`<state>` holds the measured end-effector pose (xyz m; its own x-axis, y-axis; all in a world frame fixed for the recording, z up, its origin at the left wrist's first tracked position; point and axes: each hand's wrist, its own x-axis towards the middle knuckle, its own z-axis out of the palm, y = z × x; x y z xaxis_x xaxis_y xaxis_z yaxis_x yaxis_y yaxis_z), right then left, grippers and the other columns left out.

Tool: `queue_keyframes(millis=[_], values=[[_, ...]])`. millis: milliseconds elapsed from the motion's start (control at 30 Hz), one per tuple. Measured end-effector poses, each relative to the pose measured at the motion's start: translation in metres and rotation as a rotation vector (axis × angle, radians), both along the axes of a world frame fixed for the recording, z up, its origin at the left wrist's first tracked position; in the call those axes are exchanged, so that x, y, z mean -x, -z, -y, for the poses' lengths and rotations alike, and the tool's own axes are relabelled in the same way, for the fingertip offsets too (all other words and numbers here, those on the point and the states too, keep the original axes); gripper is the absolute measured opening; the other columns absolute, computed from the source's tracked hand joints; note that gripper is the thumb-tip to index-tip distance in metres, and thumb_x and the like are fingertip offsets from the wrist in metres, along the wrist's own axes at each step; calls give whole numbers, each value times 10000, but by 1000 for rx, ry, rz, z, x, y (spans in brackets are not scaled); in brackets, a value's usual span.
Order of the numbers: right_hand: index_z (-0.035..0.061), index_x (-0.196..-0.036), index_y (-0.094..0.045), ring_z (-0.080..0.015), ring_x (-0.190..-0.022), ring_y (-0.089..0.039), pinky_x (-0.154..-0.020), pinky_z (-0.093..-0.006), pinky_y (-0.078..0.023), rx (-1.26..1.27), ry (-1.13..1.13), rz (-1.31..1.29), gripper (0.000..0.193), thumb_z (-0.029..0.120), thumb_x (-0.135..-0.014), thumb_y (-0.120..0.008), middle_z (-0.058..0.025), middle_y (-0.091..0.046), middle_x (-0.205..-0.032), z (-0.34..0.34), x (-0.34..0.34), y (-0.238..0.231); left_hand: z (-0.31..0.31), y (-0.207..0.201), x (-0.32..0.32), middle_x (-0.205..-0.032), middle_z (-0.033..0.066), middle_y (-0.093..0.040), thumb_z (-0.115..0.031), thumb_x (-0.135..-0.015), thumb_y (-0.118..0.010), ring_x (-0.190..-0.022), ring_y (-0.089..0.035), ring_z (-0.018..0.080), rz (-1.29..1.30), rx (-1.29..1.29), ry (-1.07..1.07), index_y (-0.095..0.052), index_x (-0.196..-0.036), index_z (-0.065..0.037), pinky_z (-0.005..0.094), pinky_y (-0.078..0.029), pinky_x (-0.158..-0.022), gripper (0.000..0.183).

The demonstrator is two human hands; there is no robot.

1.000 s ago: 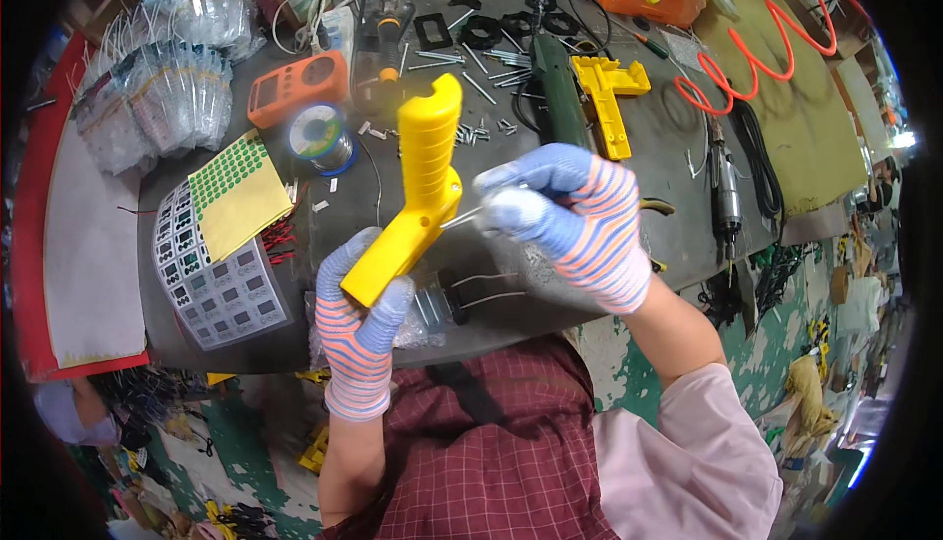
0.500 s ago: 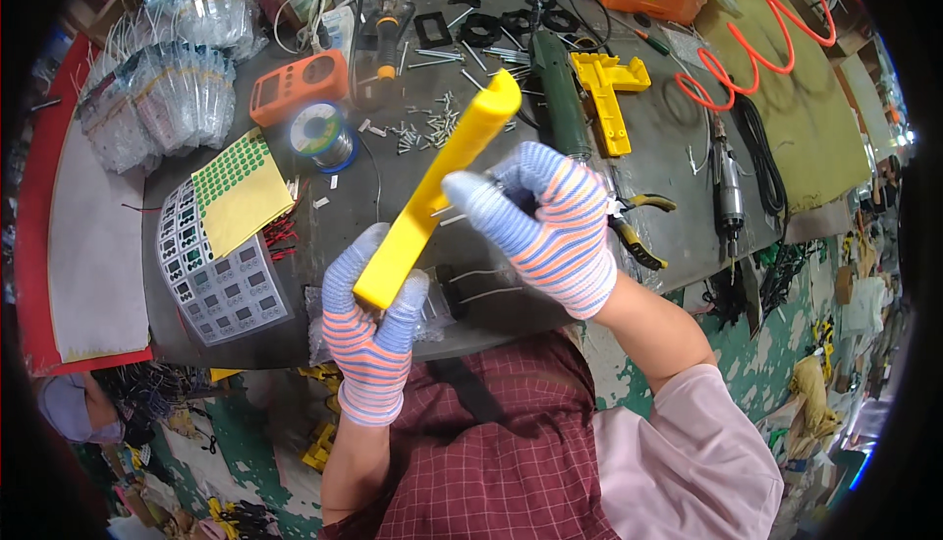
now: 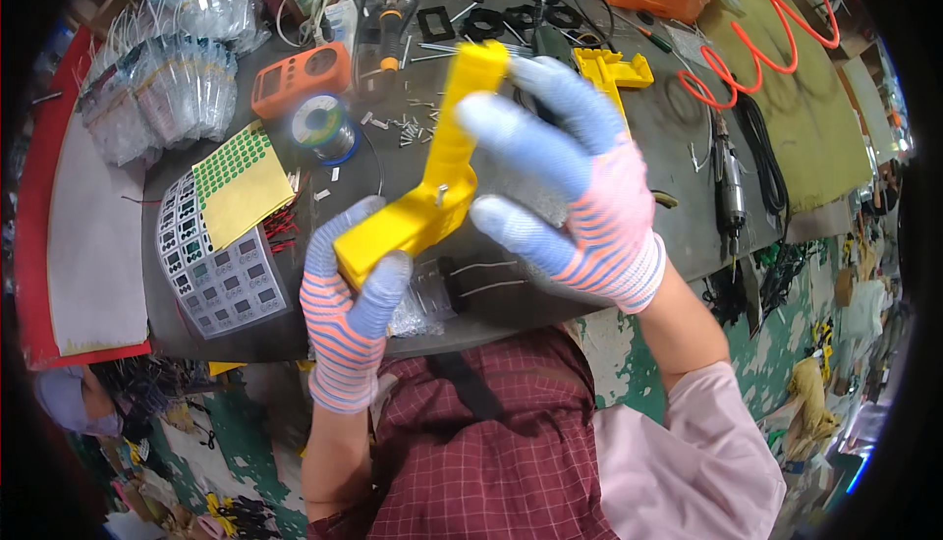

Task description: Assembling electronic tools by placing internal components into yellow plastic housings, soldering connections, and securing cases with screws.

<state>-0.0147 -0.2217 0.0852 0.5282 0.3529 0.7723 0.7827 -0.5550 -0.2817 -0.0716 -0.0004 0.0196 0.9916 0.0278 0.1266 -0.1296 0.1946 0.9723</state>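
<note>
A yellow plastic housing [image 3: 450,152], bent like an elbow, is tilted up above the table's front part. My left hand [image 3: 349,294], in a striped knit glove, grips its lower end between thumb and fingers. A small metal screw [image 3: 442,192] shows at the bend of the housing. My right hand [image 3: 599,181], gloved the same way, has its fingers stretched and spread beside the upper arm of the housing. Its fingertips overlap that edge in view; whether they touch it I cannot tell.
Behind lie loose screws [image 3: 413,127], a solder spool [image 3: 324,129], an orange multimeter [image 3: 300,80] and another yellow housing piece [image 3: 614,68]. Bagged parts [image 3: 187,88] and label sheets [image 3: 221,280] are left; an air tool [image 3: 729,191] and red coiled hose [image 3: 761,73] right.
The yellow housing has turned, so its bend and the screw now show. My right hand has opened its fingers and come higher and right; my left hand has shifted slightly left.
</note>
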Motion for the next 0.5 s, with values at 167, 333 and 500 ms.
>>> queue_keyframes(millis=[167, 333, 500], values=[[248, -1352, -584, -404, -958, -647, -810, -430, -553, 175, -173, -492, 582, 70, -807, -685, -203, -635, -1146, 12, 22, 19, -9, -23, -12, -1238, 138, -601, -144, -861, -722, -1087, -627, 221, -112, 116, 209, -502, -1316, -2, 348, -559, -895, 525], [280, -1355, -588, -361, -991, -654, -827, -374, -563, 72, -195, -652, 640, -21, -798, -683, -155, -644, -1156, 26, 53, 18, -6, -27, -14, -1265, 149, -578, -249, -886, -707, -1047, -634, 211, -145, 37, 377, -465, -1373, -12, 320, -568, -827, 593], [41, -1355, -580, -239, -1085, -638, -954, -350, -499, -604, -237, -813, 479, -57, -891, -646, -120, -635, -1218, 26, 89, 47, 4, 0, -2, -1370, 180, -518, -365, -860, -765, -1158, -594, 270, -69, 84, 182, -348, -1481, -31, 399, -502, -976, 819]])
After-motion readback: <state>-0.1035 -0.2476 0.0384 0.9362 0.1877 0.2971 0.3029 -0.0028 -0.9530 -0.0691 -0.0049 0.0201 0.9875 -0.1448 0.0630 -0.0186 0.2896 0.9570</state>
